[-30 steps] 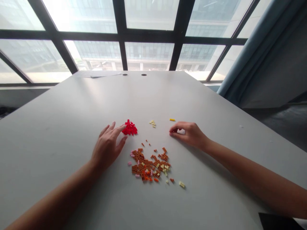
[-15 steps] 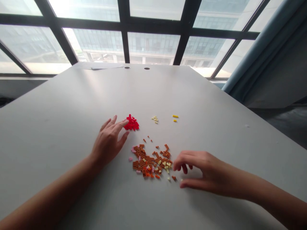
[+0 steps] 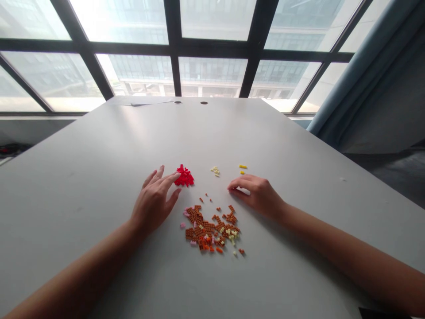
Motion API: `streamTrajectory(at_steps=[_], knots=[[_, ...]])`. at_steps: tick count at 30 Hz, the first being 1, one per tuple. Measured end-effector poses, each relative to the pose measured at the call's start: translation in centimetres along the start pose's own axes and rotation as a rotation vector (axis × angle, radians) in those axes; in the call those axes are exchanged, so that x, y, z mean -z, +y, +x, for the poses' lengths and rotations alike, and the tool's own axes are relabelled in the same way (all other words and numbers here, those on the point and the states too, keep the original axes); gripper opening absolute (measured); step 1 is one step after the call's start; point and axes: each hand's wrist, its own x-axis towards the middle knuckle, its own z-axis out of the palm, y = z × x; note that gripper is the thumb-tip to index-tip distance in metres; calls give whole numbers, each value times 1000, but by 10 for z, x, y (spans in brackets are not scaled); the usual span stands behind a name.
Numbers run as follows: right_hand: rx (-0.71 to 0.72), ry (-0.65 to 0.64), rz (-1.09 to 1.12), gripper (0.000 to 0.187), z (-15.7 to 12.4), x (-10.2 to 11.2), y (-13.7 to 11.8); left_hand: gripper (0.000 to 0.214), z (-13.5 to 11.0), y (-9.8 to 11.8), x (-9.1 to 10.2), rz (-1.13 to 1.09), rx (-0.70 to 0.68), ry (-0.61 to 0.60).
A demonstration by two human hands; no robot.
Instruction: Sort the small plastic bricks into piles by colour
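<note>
My left hand (image 3: 153,201) lies open with its fingers spread, the index fingertip at the left edge of a heap of small red building bricks (image 3: 184,176). My right hand (image 3: 255,192) is above the mixed pile, thumb and fingertips pinched together. What sits in that pinch, if anything, is too small to make out. Just beyond its fingertips lie a few cream bricks (image 3: 215,171), and past its knuckles are a long yellow brick (image 3: 243,167) and a short yellow brick (image 3: 242,173). Nearer me spreads a pile of brown bricks (image 3: 207,227) with pink, orange and cream ones mixed in.
The white table (image 3: 109,155) reaches to the window, with two round holes at its far edge. A flat sheet (image 3: 149,103) lies at the far left. A blue-grey curtain (image 3: 358,79) hangs at the right. A few stray brown bricks (image 3: 201,200) lie between the heaps.
My right hand has moved away from the mixed pile's right side, forward and left toward the cream bricks, and its fingers have closed into a pinch. My left hand stays by the red heap. The view has tilted up slightly.
</note>
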Motion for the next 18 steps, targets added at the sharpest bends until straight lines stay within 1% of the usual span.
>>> streamTrajectory(at_steps=[3,5,7,9,10,11,12,13,14,15,16,18], knots=[[31,94,-67,10,22,-20,17,36,0,0,0,6,-7,-7],[20,129,-70,10,32,-26,19,35,0,1,0,5,-9,-11],[4,173,-44,9,35,-23,12,35,0,1,0,-5,-1,-13],[-17,177,36,8,30,-12,-4,35,0,2,1,-17,10,-17],[-30,134,96,7,26,-4,-13,35,0,2,1,-23,14,-21],[-33,41,171,5,20,5,-23,35,0,3,2,-27,16,-25],[-34,-102,234,4,13,13,-33,35,0,3,2,-30,17,-28],[-35,-219,277,6,7,20,-42,35,0,3,2,-32,18,-30],[-30,-296,296,8,0,26,-49,35,1,4,3,-34,18,-28],[-28,-347,297,9,-7,29,-54,35,1,4,3,-34,19,-25],[-23,-368,287,10,-13,31,-58,35,1,4,3,-36,20,-22],[-10,-354,266,11,-22,28,-61,35,1,4,3,-40,19,-19]])
